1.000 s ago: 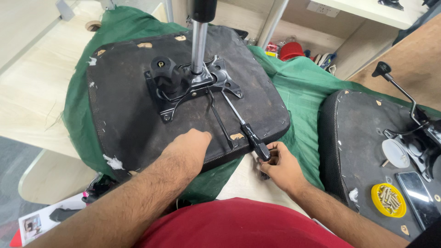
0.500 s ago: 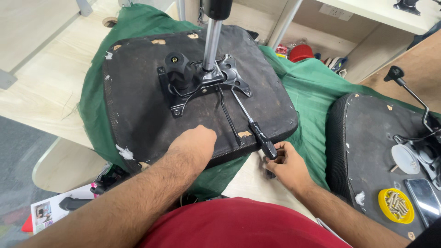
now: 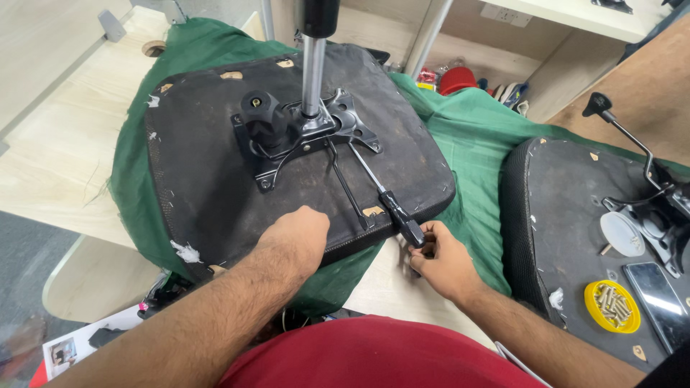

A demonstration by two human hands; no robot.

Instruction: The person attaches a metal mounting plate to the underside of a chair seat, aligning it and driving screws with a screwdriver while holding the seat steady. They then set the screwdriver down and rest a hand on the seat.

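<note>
Seat base [image 3: 215, 179] lies upside down on the green cloth [image 3: 474, 144] over the bench [image 3: 50, 158], mechanism up. My left hand [image 3: 298, 233] presses flat on it, steadying, unclenched; my right hand [image 3: 438, 259] pinches the black lever handle [image 3: 402, 219] at the edge.

Dark phone screen [image 3: 655, 294], right seat [image 3: 568, 215]

Workshop — upturned chair seats [image 3: 287, 165], screws [image 3: 612, 305].

Upturned black chair seat [image 3: 215, 179], lever [image 3: 388, 201] outward
</note>
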